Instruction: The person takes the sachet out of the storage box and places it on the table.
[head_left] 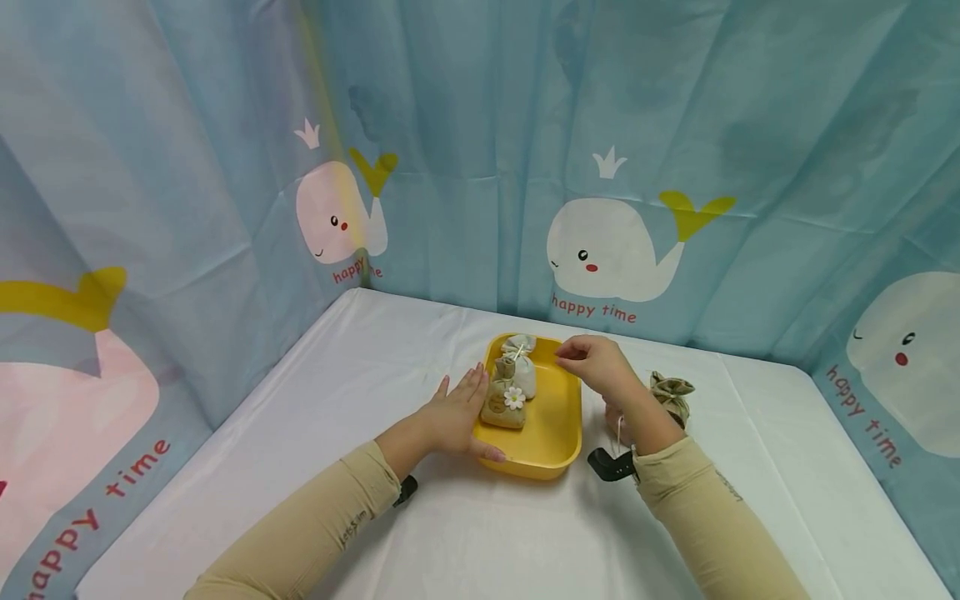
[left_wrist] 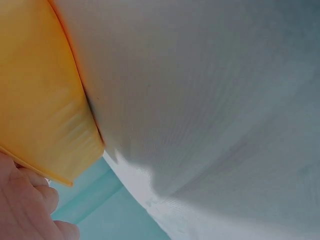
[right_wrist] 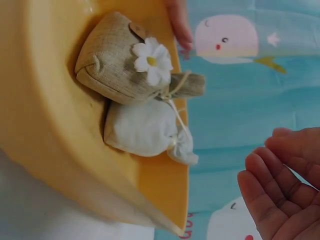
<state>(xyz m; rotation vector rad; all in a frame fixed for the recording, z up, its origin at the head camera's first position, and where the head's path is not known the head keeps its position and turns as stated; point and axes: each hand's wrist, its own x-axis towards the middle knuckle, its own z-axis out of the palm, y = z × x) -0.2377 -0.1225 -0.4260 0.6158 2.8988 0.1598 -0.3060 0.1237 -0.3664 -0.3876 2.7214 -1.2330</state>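
Note:
A yellow tray sits on the white table and holds two small tied pouches. The tan pouch carries a white daisy, and the white pouch lies behind it. My left hand rests flat against the tray's left rim, fingers straight, thumb along the near edge. My right hand hovers over the tray's far right side with loosely curled fingers, holding nothing. The right wrist view shows the tan pouch, the white pouch and my empty right fingers. The left wrist view shows the tray's underside.
Another tan pouch lies on the table right of the tray, partly behind my right wrist. A white cloth covers the table. Blue curtains with whale prints enclose the back and both sides.

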